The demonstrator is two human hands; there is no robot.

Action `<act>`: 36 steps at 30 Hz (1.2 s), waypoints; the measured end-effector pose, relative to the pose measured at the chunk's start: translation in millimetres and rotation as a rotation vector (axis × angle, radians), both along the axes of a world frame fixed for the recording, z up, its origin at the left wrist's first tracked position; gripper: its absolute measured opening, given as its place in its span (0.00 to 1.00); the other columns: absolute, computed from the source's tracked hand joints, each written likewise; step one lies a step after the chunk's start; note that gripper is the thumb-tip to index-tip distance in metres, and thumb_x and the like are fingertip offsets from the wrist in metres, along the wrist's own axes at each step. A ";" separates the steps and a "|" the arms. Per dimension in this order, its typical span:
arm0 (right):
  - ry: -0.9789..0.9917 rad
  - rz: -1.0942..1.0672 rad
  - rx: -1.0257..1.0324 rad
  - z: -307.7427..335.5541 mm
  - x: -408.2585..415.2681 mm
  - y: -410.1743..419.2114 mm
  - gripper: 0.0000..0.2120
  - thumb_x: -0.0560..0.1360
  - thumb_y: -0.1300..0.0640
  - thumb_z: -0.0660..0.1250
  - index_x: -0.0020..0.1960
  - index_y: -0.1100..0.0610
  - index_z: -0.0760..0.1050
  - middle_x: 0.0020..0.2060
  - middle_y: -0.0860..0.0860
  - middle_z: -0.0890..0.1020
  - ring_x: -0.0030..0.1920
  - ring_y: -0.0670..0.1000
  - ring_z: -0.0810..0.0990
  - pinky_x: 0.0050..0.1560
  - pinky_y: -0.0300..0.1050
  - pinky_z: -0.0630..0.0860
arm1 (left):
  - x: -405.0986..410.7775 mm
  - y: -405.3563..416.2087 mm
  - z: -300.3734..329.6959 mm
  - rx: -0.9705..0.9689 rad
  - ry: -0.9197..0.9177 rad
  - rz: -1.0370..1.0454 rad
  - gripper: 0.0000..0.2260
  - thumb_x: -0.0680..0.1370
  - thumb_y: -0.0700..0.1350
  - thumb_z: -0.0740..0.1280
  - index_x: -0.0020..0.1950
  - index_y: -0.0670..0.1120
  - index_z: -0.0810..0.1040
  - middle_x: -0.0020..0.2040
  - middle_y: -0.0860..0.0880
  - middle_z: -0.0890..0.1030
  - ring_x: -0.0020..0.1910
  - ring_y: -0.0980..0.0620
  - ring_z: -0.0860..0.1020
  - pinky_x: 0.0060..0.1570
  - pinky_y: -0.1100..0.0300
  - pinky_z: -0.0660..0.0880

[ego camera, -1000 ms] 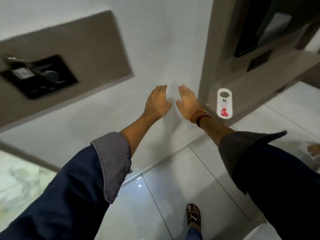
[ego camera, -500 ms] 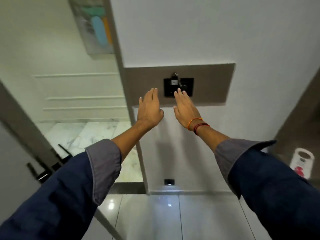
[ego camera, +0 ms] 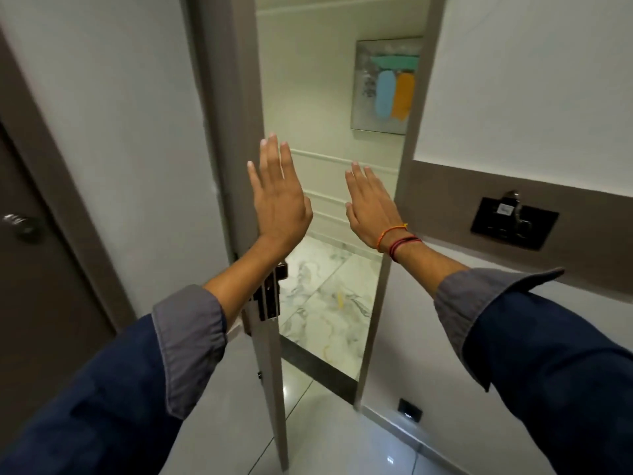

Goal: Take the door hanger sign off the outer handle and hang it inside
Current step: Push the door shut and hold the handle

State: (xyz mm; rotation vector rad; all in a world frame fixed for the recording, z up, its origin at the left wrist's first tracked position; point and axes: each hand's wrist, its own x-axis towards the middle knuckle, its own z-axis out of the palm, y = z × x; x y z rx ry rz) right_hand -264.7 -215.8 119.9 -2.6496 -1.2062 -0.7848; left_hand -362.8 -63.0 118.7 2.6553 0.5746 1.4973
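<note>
The room door stands partly open, its grey edge facing me in the middle of the view. Its black lock plate and handle show on that edge, partly hidden behind my left forearm. My left hand is raised flat in front of the door edge, fingers straight and empty. My right hand is raised flat over the gap, also empty, with red and orange threads on the wrist. The door hanger sign is out of view.
Through the gap I see a corridor with a marble floor and a painting on its wall. A black card-holder panel sits on the wall at right. A dark door with a knob stands at far left.
My view has swung left, from the wall and card panel to the open door gap. The sign that showed at the right edge has left the frame. Both hands stay raised and empty.
</note>
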 end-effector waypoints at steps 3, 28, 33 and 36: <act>-0.049 0.110 -0.046 6.3 -14.8 34.0 0.31 0.86 0.56 0.55 0.85 0.63 0.51 0.85 0.60 0.51 0.85 0.62 0.51 0.84 0.57 0.56 | -23.7 31.8 -12.4 -0.132 0.004 0.040 0.43 0.71 0.37 0.63 0.83 0.38 0.46 0.84 0.39 0.48 0.84 0.40 0.50 0.81 0.38 0.53; -0.484 0.174 -0.042 -19.3 38.2 54.9 0.33 0.84 0.55 0.55 0.84 0.69 0.51 0.84 0.66 0.50 0.85 0.65 0.50 0.84 0.60 0.55 | 41.4 63.0 -77.3 -0.051 0.459 -0.385 0.49 0.77 0.34 0.67 0.83 0.49 0.33 0.82 0.52 0.30 0.70 0.38 0.74 0.63 0.43 0.79; -0.544 0.169 -0.118 -66.2 56.7 54.5 0.30 0.84 0.58 0.53 0.83 0.70 0.52 0.84 0.65 0.51 0.85 0.63 0.51 0.85 0.59 0.53 | 62.1 84.8 -136.8 0.108 0.722 -0.371 0.33 0.86 0.52 0.56 0.85 0.45 0.42 0.85 0.44 0.44 0.84 0.44 0.49 0.82 0.41 0.56; -0.485 0.150 -0.180 -86.7 65.3 68.5 0.33 0.85 0.53 0.53 0.83 0.70 0.52 0.84 0.64 0.50 0.85 0.62 0.50 0.85 0.57 0.53 | 77.3 103.7 -158.6 0.095 0.818 -0.415 0.32 0.86 0.60 0.49 0.85 0.45 0.45 0.85 0.46 0.48 0.84 0.47 0.49 0.83 0.43 0.52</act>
